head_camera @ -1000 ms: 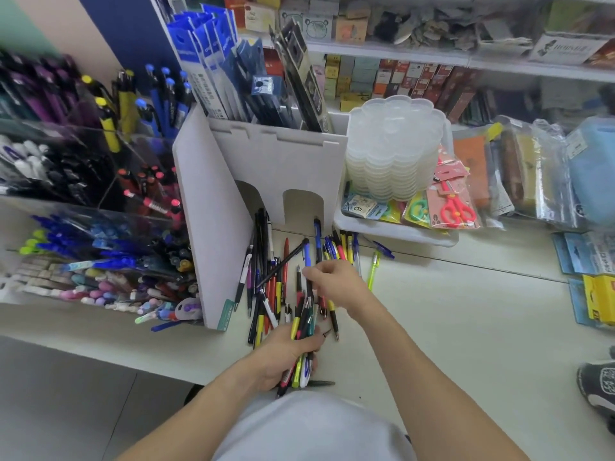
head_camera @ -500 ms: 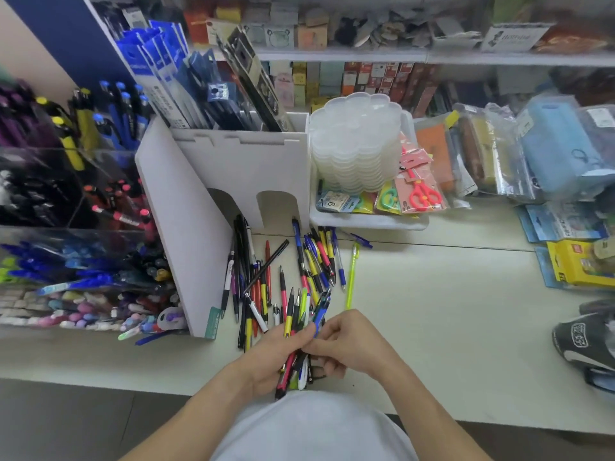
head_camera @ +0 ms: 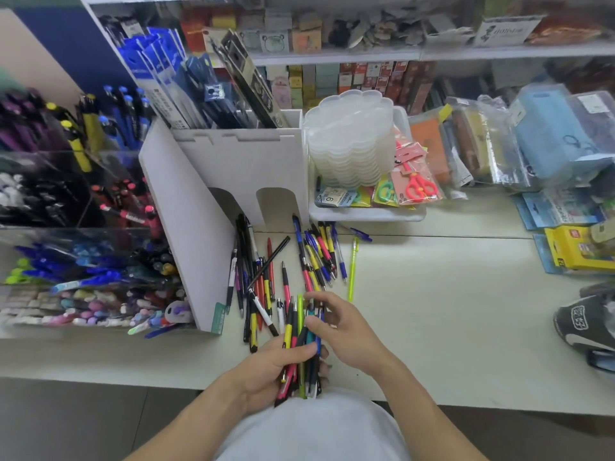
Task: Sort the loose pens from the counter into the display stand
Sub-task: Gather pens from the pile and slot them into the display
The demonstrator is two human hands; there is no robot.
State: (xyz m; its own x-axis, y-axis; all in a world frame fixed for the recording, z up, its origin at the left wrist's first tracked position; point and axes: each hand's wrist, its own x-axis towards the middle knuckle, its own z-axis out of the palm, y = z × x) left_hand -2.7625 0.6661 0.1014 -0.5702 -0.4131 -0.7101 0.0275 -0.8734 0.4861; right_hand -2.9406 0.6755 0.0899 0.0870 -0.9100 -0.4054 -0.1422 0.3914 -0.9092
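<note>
Both hands have drawn back toward the near edge since the earlier frames, and the bundle of pens [head_camera: 301, 357] now stands more upright in the left hand [head_camera: 269, 371], whose fingers and thumb are curled tight around it; the right hand has come off the scattered pile and joined the bundle from the side

At the far left, the clear display stand [head_camera: 76, 227] holds sorted pens in its compartments: purple and black ones high up, blue ones lower, pastel ones along the bottom row. Just beside it stands a white cardboard holder [head_camera: 233, 168] with two arched cut-outs, filled with packaged blue refills and black cards.

On the pale surface [head_camera: 449, 327] in front of that holder lie the loose pens [head_camera: 286, 261], a fan of black, red, yellow and blue barrels, some crossing one another. A single lime-green pen [head_camera: 352, 271] lies apart at their right edge.

Nearer the body, the right hand [head_camera: 346, 331] has its thumb and fingers pinching the upper ends of the bundled pens, fingers bent.

Further right, a stack of clear scalloped trays [head_camera: 349, 134] sits in a white tray [head_camera: 366, 214] with red scissors [head_camera: 417, 188] in a packet. Bagged goods lie beyond, and a dark shoe [head_camera: 585, 324] rests at the far right
</note>
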